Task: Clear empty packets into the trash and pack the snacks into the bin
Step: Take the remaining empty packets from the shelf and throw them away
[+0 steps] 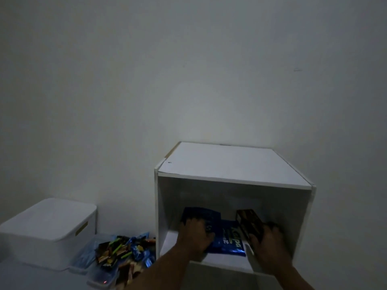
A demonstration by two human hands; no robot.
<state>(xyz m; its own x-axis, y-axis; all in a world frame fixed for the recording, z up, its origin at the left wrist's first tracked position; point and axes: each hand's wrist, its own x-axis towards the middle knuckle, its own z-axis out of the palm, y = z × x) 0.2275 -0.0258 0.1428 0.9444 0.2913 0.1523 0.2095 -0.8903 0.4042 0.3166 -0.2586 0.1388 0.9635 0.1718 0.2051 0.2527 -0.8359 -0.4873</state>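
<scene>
Two hands work inside the shelf (230, 164), left hand (195, 233) curled on a blue packet (201, 214), right hand (267, 241) gripping a brown pack (248, 222) by the right wall; squeeze each to tell empty vs full, then lift both out w/o snagging.

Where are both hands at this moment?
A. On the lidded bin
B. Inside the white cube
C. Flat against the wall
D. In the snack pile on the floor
B: both reach into the open front of the cube, where the left hand holds a blue packet and the right hand grips a brown pack.
</scene>
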